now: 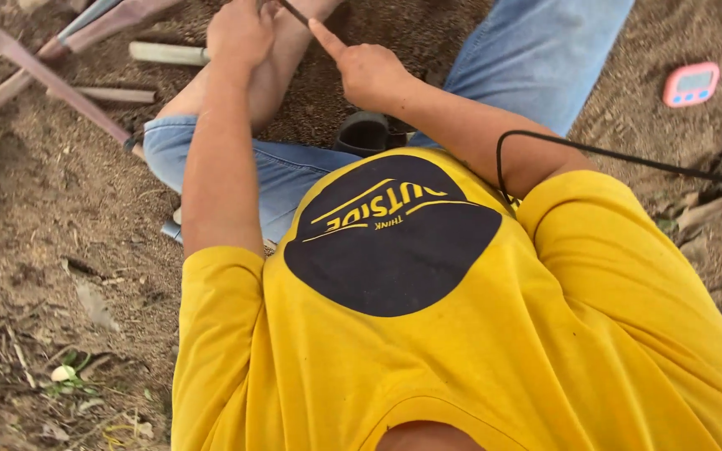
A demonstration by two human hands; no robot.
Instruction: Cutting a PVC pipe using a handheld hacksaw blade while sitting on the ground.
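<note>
I look straight down my yellow shirt at my lap while sitting on bare soil. My left hand (240,33) is closed near the top edge, resting against my bare leg; what it grips is cut off by the frame. My right hand (361,71) is closed too, with the index finger stretched toward the left hand. A thin dark strip (292,12) runs from between the two hands up out of view. A black round object (365,132) sits in my lap just below the right hand.
A pink digital timer (691,83) lies on the soil at the upper right. Cut stalk pieces (169,53) and long reddish leaf stems (43,71) lie at the upper left. A black cable (628,159) crosses my right arm.
</note>
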